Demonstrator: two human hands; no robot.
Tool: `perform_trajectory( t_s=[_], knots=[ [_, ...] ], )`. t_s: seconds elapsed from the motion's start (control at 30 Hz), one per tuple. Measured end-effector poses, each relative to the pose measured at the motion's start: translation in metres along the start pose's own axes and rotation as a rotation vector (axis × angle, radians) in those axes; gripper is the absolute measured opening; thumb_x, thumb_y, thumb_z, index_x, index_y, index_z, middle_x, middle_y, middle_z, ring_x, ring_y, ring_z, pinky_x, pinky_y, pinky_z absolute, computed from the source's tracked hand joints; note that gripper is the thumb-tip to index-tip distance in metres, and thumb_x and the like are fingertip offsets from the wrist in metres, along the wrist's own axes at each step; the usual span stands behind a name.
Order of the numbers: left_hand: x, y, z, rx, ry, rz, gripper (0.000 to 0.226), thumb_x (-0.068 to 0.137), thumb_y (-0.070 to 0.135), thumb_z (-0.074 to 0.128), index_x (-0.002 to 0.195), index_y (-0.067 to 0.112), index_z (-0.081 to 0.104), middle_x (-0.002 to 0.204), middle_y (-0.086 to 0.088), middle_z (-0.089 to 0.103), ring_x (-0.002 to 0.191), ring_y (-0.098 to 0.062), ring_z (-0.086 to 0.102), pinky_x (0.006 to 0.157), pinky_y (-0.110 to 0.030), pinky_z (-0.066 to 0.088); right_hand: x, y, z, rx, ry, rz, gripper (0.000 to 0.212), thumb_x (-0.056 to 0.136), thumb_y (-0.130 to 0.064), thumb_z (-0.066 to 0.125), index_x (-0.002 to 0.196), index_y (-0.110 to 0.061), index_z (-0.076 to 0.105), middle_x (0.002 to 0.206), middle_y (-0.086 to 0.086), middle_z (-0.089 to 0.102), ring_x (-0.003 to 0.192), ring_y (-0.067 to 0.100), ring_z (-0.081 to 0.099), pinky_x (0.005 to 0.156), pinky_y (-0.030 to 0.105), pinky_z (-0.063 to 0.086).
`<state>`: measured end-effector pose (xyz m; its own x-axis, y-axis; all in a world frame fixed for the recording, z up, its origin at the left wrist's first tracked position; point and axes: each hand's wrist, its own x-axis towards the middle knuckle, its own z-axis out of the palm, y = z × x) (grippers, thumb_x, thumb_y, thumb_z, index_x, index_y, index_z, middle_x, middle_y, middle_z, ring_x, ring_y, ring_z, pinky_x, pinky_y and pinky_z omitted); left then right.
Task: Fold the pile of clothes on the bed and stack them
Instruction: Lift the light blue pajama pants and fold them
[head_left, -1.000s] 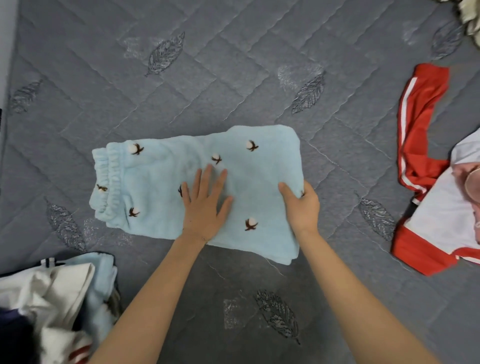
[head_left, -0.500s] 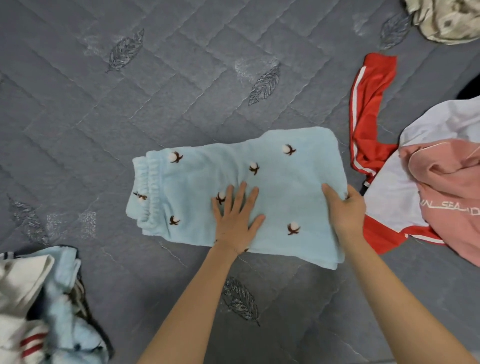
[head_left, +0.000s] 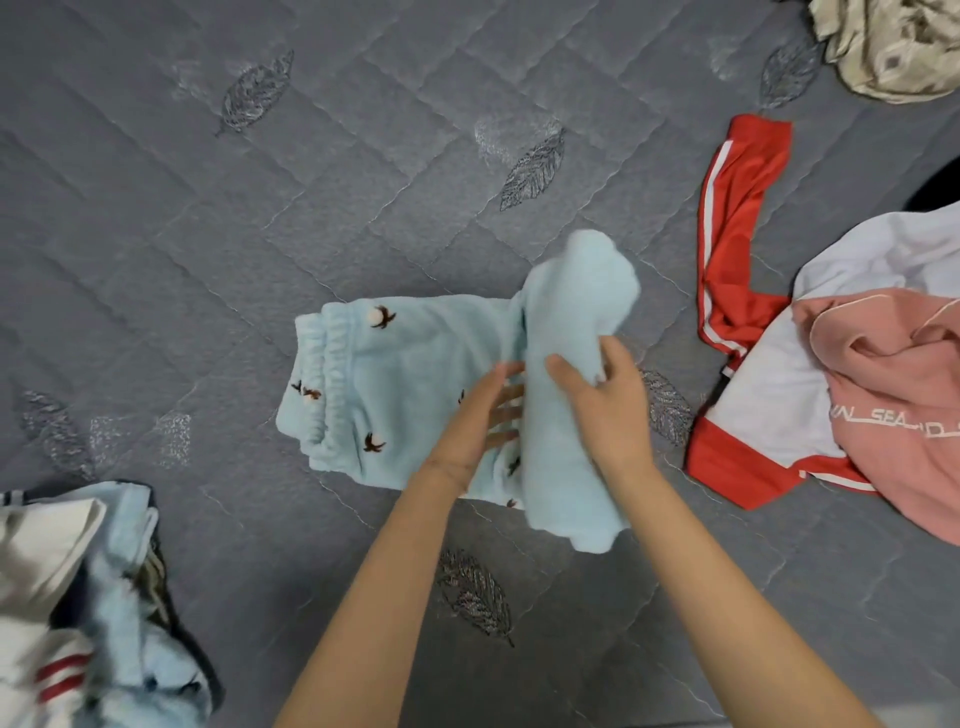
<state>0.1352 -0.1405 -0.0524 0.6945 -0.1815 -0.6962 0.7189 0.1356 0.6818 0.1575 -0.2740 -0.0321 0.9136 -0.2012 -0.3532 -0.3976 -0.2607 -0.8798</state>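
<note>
Lifted since half a second ago, the right end of the pale blue fleece trousers with small embroidered cotton bolls (head_left: 415, 384) has been raised off the bed and is being carried over toward the elastic waistband, where earlier it lay flat. That raised end is pinched by the right hand (head_left: 608, 410), thumb on top and fingers closed behind the cloth. The left hand (head_left: 483, 415) is laid open and flat on the middle of the trousers, nothing being gripped by it. The trousers are spread at the centre of the grey quilted bedcover with stitched leaves (head_left: 260, 208). A red and white jersey (head_left: 737, 228) and a pink printed top (head_left: 893, 415) are seen to the right, a beige patterned garment (head_left: 883, 47) at the upper right, and a heap of mixed clothes (head_left: 78, 597) at the lower left.
</note>
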Motion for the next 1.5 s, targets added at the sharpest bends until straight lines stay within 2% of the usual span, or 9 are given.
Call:
perform_trajectory(
  t_s=[0.23, 0.4, 0.53, 0.7, 0.83, 1.03, 1.17, 1.33, 1.5],
  knots=[
    [-0.017, 0.005, -0.135, -0.309, 0.096, -0.069, 0.075, 0.075, 0.077, 0.048, 0.125, 0.022, 0.061, 0.131, -0.017, 0.053, 0.121, -0.035, 0.047, 0.109, -0.054, 0.028, -0.021, -0.045, 0.102, -0.123, -0.32, -0.149, 0.032, 0.085, -0.033, 0.068, 0.112, -0.019, 0.058, 0.104, -0.005, 0.066, 0.096, 0.014, 0.06, 0.09, 0.033, 0.045],
    [-0.032, 0.014, -0.185, -0.195, 0.322, 0.073, 0.054, 0.094, 0.064, 0.026, 0.109, 0.026, 0.062, 0.093, -0.002, 0.066, 0.077, -0.014, 0.061, 0.068, -0.027, 0.046, -0.025, -0.027, 0.166, -0.426, -0.531, -0.271, 0.041, 0.096, -0.04, 0.051, 0.131, -0.02, 0.05, 0.116, -0.005, 0.063, 0.125, 0.018, 0.042, 0.115, 0.043, 0.009],
    [-0.026, 0.006, -0.184, 0.17, 0.5, 0.322, 0.052, 0.091, 0.047, 0.056, 0.135, 0.021, 0.046, 0.139, -0.003, 0.049, 0.12, -0.009, 0.052, 0.099, -0.028, 0.044, -0.012, 0.0, 0.172, -0.527, -0.807, -0.443, 0.043, 0.1, -0.016, 0.036, 0.143, -0.013, 0.041, 0.126, -0.003, 0.061, 0.131, 0.016, 0.04, 0.119, 0.036, -0.001],
    [-0.008, -0.026, -0.151, 1.163, 0.806, 0.422, 0.059, 0.096, 0.047, 0.039, 0.15, 0.026, 0.025, 0.155, -0.013, 0.024, 0.14, -0.033, 0.028, 0.114, -0.053, 0.021, 0.016, 0.022, 0.148, -0.662, -0.291, -0.801, 0.041, 0.09, -0.019, 0.046, 0.128, -0.012, 0.058, 0.141, 0.012, 0.049, 0.138, 0.033, 0.029, 0.117, 0.049, 0.01],
    [0.004, -0.058, -0.176, 1.239, 0.837, 0.239, 0.063, 0.095, 0.061, 0.023, 0.151, 0.036, 0.013, 0.157, -0.013, 0.02, 0.141, -0.038, 0.023, 0.113, -0.06, 0.017, 0.037, 0.036, 0.146, -0.971, -0.327, -0.684, 0.062, 0.093, -0.06, 0.033, 0.149, -0.034, 0.03, 0.16, 0.008, 0.014, 0.147, 0.033, 0.003, 0.117, 0.05, -0.007],
    [0.013, -0.065, -0.196, 1.147, 0.751, 0.193, 0.067, 0.09, 0.066, 0.017, 0.148, 0.042, -0.005, 0.156, -0.011, 0.022, 0.139, -0.035, 0.029, 0.113, -0.058, 0.02, 0.049, 0.038, 0.165, -1.206, -0.535, -0.545, 0.076, 0.08, -0.075, 0.002, 0.149, -0.042, -0.007, 0.16, 0.006, -0.015, 0.146, 0.028, -0.018, 0.115, 0.052, -0.014],
    [-0.001, -0.053, -0.194, 0.899, 0.758, 0.223, 0.079, 0.088, 0.069, 0.034, 0.148, 0.041, -0.01, 0.154, -0.001, 0.029, 0.136, -0.025, 0.036, 0.112, -0.048, 0.028, 0.067, 0.014, 0.154, -0.98, -0.382, -0.521, 0.084, 0.081, -0.078, 0.032, 0.151, -0.04, 0.008, 0.162, 0.003, -0.001, 0.148, 0.026, -0.005, 0.117, 0.051, -0.006],
    [-0.006, -0.047, -0.199, 0.349, 0.666, 0.109, 0.069, 0.07, 0.076, 0.059, 0.13, 0.047, 0.041, 0.125, 0.02, 0.055, 0.114, -0.004, 0.054, 0.099, -0.038, 0.046, 0.092, 0.004, 0.143, -0.627, -0.596, -0.039, 0.099, 0.075, -0.068, 0.064, 0.151, -0.043, 0.006, 0.158, -0.011, 0.021, 0.144, 0.017, 0.022, 0.114, 0.038, 0.023],
    [0.005, -0.023, -0.216, 0.391, 0.541, -0.045, 0.058, 0.072, 0.063, 0.07, 0.113, 0.026, 0.053, 0.105, 0.009, 0.062, 0.094, -0.008, 0.06, 0.069, -0.022, 0.047, 0.071, 0.001, 0.12, -0.372, -0.677, 0.185, 0.06, 0.076, -0.05, 0.075, 0.13, -0.041, 0.049, 0.126, -0.019, 0.059, 0.117, 0.007, 0.056, 0.088, 0.023, 0.046]
  ],
)
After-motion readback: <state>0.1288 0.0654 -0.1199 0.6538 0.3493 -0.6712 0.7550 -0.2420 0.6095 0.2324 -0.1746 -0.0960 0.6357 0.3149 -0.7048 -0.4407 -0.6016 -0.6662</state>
